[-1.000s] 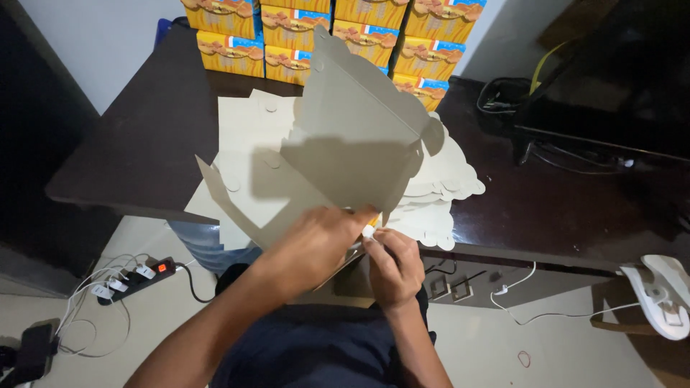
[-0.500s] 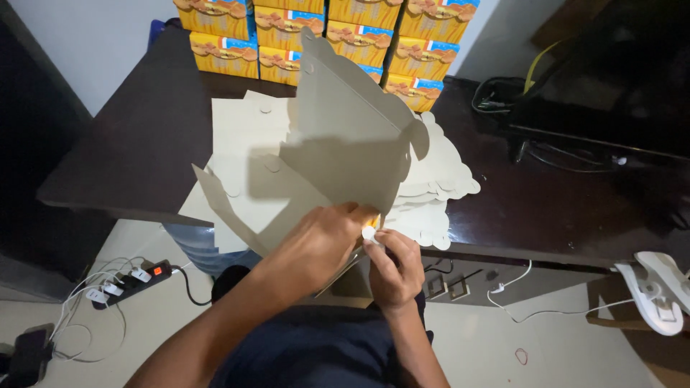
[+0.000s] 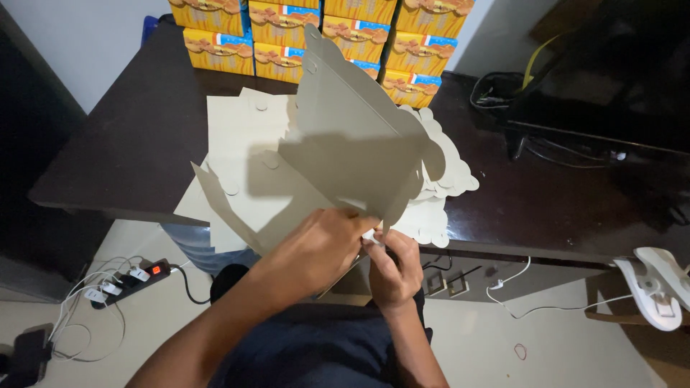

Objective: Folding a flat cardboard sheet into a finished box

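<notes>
Above dark table [image 3: 136, 144], left hand [image 3: 320, 248] and right hand [image 3: 394, 267] both pinch grey cardboard blank [image 3: 345, 158] at its lower edge, stacked blanks [image 3: 237, 129] beneath.

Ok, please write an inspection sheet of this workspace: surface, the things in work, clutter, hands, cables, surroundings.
Surface: dark desk, partly covered by flat blanks.
Things in work: grey carton, half folded, held up over the desk's near edge.
Clutter: scalloped blanks beside the carton; yellow boxes stacked along the back.
Hands: left hand grips the carton's lower edge; right hand pinches a flap next to it, fingers closed.
Cables: power strip with white leads on the floor; white cable under the desk; black cables at the back right.
Surroundings: white wall; white object at the right.
</notes>
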